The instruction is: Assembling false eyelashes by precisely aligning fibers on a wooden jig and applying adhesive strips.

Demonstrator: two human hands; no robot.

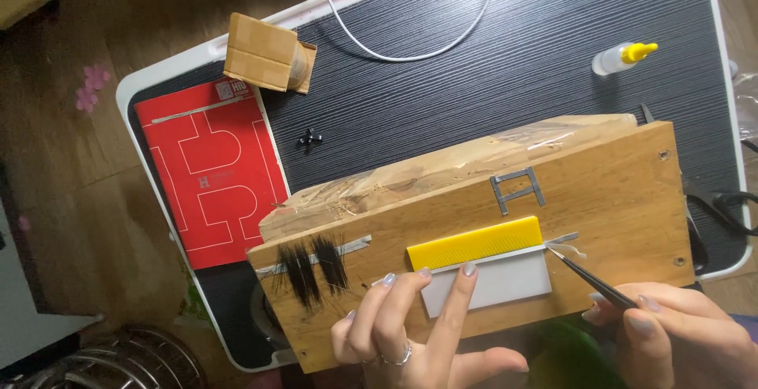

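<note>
My left hand (410, 330) rests on a wooden block (616, 191). Its fingertips press on a white card (497, 282) that lies just under a yellow ridged strip (476, 243). My right hand (679, 330) grips black tweezers (588, 277). The tweezer tips touch a small clear tape piece (564, 240) at the strip's right end. Two tufts of black hair (312, 266) are stuck under a tape strip on the block's left part.
The block lies on a black ribbed lap table (474, 65) with a white rim. On the table are a red booklet (209, 168), a cardboard box (267, 52), a small bottle with a yellow cap (624, 57), a white cable (410, 33), and black scissors (726, 203) at the right.
</note>
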